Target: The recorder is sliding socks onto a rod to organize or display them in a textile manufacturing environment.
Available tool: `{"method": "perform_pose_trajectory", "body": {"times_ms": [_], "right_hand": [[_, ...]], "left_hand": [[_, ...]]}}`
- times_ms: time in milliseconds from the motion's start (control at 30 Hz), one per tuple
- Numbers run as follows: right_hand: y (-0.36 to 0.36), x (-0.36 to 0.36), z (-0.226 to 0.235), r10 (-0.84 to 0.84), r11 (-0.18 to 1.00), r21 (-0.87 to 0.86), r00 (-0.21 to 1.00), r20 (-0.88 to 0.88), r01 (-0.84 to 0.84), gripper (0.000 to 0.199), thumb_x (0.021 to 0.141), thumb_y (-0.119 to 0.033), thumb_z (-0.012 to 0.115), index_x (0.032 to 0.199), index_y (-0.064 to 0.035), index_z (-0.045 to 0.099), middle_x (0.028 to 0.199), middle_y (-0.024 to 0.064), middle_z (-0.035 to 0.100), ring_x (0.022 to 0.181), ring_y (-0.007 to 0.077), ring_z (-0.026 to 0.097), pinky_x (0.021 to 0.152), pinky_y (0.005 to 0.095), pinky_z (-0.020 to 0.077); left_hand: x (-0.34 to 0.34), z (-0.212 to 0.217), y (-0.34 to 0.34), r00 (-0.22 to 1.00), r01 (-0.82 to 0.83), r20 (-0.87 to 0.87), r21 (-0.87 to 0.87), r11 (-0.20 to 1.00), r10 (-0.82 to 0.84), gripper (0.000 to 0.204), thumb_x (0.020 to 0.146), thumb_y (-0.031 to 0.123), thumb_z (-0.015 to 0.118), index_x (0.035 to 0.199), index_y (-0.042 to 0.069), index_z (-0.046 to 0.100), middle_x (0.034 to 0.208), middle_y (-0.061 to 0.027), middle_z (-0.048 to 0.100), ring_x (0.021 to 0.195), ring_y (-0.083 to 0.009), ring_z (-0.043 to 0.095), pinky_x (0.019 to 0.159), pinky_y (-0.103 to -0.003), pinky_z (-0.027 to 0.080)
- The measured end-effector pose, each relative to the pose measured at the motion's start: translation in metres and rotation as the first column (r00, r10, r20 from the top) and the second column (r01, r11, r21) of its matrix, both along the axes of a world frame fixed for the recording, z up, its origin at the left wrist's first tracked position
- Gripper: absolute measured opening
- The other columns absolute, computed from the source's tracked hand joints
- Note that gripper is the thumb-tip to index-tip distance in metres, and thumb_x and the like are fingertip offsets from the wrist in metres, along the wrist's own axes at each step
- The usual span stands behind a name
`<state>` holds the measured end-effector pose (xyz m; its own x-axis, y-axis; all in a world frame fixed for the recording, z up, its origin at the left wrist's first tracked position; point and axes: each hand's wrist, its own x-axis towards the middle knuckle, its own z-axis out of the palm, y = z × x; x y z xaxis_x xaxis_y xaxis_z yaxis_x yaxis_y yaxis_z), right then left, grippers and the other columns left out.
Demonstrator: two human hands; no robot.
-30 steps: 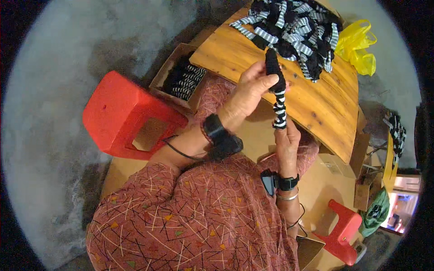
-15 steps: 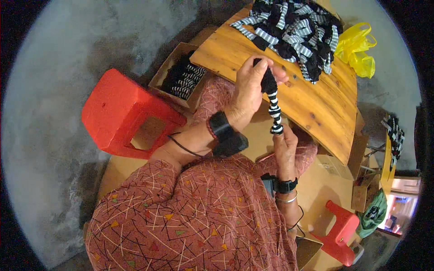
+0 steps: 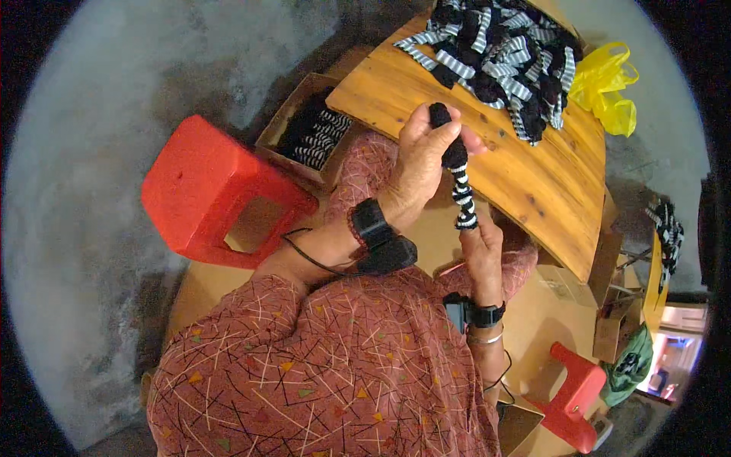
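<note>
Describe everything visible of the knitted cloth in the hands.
The knitted cloth is long and narrow, like soft yarn: plain black at the far end, black and white stripes, bunched, toward the near end. It slants slightly in the picture, in front of the near edge of the wooden table. The left hand grips the black part; the right hand pinches the striped end. Some of it is hidden.

Room over the bench [image 3: 544, 194], right of the left hand [image 3: 420, 158]; knit pile [image 3: 506, 57] blocks beyond, red stool [image 3: 202, 183] leftward!
</note>
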<state>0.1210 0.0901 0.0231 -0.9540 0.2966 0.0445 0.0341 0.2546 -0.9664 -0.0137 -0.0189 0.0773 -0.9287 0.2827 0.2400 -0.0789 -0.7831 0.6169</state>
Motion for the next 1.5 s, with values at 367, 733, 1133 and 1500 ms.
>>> {"method": "perform_pose_trajectory", "body": {"times_ms": [367,733,1133,1500], "right_hand": [[-0.010,-0.004,0.001,-0.034,0.994,-0.110,0.998,-0.053,0.028,0.014,0.088,-0.014,0.053,0.091,-0.0017,0.059,0.064,-0.0071,0.046,0.059,0.0053,0.041,0.051,0.0218,0.0351],[0.004,0.003,0.006,-0.030,0.981,0.188,0.990,-0.136,0.055,0.015,0.086,-0.016,0.055,0.083,-0.0014,0.058,0.058,0.0013,0.044,0.054,0.0083,0.040,0.047,0.0261,0.0322],[-0.010,-0.009,-0.006,0.055,0.916,-0.400,0.995,0.086,-0.016,0.013,0.089,-0.018,0.052,0.087,-0.0066,0.057,0.061,-0.0092,0.043,0.052,0.0018,0.036,0.045,0.0180,0.0282],[0.020,0.003,-0.024,0.090,0.993,0.070,0.993,0.080,-0.096,0.013,0.087,-0.012,0.048,0.087,-0.0023,0.058,0.059,-0.0076,0.042,0.051,0.0062,0.035,0.046,0.0226,0.0300]], "left_hand": [[0.008,-0.009,0.004,0.992,0.064,-0.100,-0.129,0.990,-0.077,0.014,0.086,0.014,0.053,0.094,0.004,0.046,0.074,-0.0126,0.060,0.070,-0.0248,0.062,0.066,-0.037,0.052],[-0.013,0.002,-0.008,0.970,0.239,-0.044,0.029,0.971,-0.238,0.027,0.088,0.030,0.051,0.090,0.003,0.052,0.075,-0.0157,0.062,0.071,-0.0293,0.062,0.070,-0.044,0.052],[-0.008,-0.008,0.006,0.991,0.105,-0.058,-0.208,0.973,-0.119,0.019,0.085,0.021,0.053,0.083,0.002,0.049,0.062,-0.0106,0.056,0.054,-0.0217,0.058,0.053,-0.034,0.051],[-0.007,-0.035,-0.003,0.981,0.191,0.054,-0.087,0.978,-0.187,0.022,0.088,0.023,0.051,0.083,0.002,0.051,0.066,-0.0121,0.059,0.059,-0.0233,0.061,0.060,-0.041,0.055]]}}
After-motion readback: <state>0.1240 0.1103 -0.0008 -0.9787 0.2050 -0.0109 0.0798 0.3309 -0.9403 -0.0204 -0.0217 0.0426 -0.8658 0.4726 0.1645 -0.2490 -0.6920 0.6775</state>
